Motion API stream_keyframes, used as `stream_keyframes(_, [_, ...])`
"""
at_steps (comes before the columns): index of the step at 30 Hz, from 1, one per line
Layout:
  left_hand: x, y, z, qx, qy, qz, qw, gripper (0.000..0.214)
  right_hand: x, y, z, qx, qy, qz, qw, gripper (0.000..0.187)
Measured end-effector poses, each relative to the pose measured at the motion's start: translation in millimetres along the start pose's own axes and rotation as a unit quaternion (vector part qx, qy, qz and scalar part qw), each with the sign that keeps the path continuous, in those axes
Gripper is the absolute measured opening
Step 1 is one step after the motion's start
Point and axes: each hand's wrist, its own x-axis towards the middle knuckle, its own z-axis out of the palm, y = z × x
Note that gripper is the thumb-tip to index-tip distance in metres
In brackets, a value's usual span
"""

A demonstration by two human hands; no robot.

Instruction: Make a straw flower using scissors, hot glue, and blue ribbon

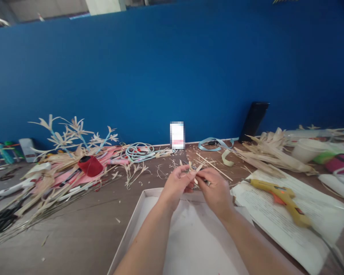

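Note:
Above the far end of a shallow white box (135, 214), my left hand (174, 186) and my right hand (216, 188) meet with pinched fingers. Between the fingertips is a small pale dried-husk flower (199, 168), its narrow petals sticking up. Both hands seem to grip it, though the fingers hide its lower part. Just beyond them, thin straw-like sticks (215, 167) and small scraps lie on the brown table (83, 236). To the left of my left hand are loose husk flowers (134, 172).
A yellow glue gun (286, 196) rests on printed paper (283, 233) at right, its cord trailing forward. Dried husks (269, 152) and a white cup (308, 149) stand behind. Leftward are a red thread spool (90, 166), blue-stemmed husk flowers (81, 133) and coiled blue cord (139, 152).

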Motion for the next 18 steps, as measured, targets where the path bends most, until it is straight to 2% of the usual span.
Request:
stream_keyframes(10, [-0.2,-0.7,0.6,-0.008,-0.010,0.019,1.000,0.059,-0.1,2.9,2.9,-0.008,0.032,0.016,0.999,0.016])
stream_keyframes(18, [0.1,-1.2,-0.2,0.006,-0.023,0.019,1.000,0.058,0.8,2.2,2.7,0.011,0.018,0.046,0.999,0.014])
